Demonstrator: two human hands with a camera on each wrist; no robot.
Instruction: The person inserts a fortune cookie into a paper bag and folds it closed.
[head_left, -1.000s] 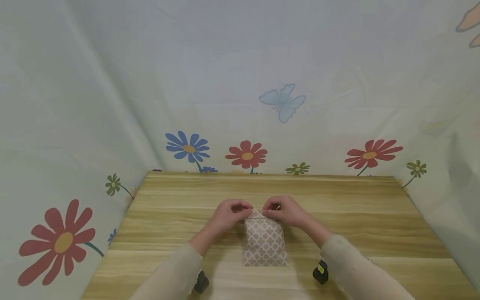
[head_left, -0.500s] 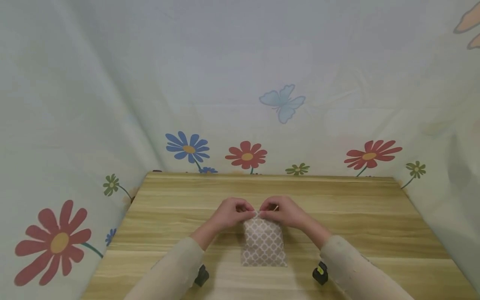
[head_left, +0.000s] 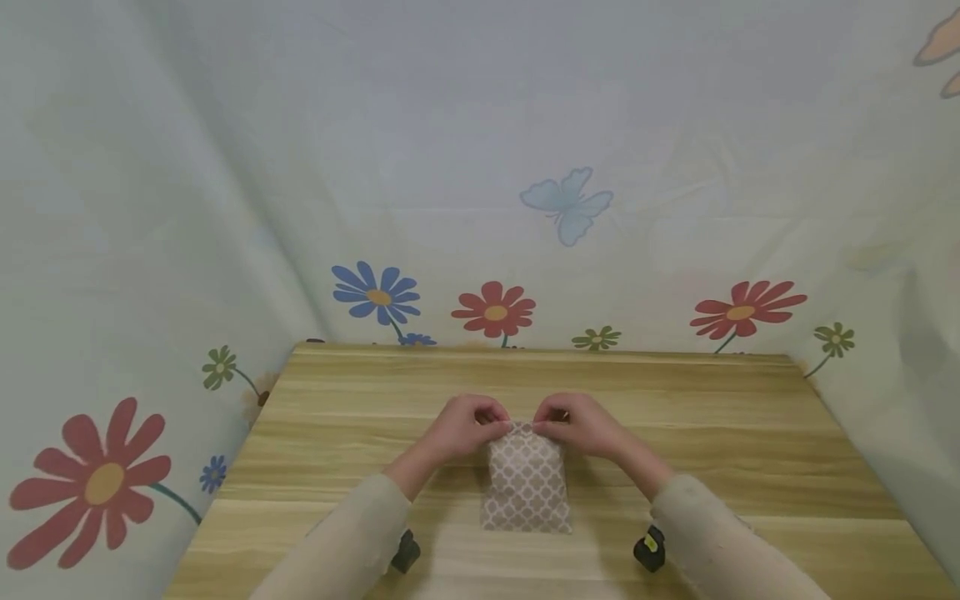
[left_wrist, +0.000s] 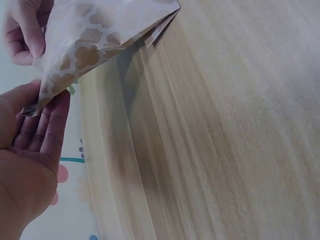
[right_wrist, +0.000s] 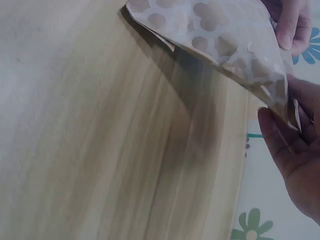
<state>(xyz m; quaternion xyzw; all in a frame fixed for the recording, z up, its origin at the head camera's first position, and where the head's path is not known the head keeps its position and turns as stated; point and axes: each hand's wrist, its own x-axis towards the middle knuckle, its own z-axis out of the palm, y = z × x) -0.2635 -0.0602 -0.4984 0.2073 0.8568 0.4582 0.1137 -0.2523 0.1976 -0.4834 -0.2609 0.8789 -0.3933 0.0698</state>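
Note:
A small paper bag (head_left: 527, 487), beige with a white lattice pattern, lies toward me on the wooden table, its far end lifted between my hands. My left hand (head_left: 467, 427) pinches the left part of that top edge between thumb and fingers. On the other side, my right hand (head_left: 581, 425) pinches the right part the same way, a short gap between the two thumbs. The left wrist view shows the folded paper corner (left_wrist: 31, 110) between thumb and fingers. In the right wrist view the bag's side (right_wrist: 215, 30) slopes down from the gripped edge to the tabletop.
The wooden table (head_left: 360, 383) ends at a far edge beyond my hands. Behind and beside it hangs a pale cloth (head_left: 420, 150) printed with flowers and a butterfly. Black wrist cameras sit below my left wrist (head_left: 406, 552) and right wrist (head_left: 649, 550).
Half a second ago my thumbs nearly met at the middle of the bag's top edge; since then my right hand has slid right, widening the gap. The bag has barely moved.

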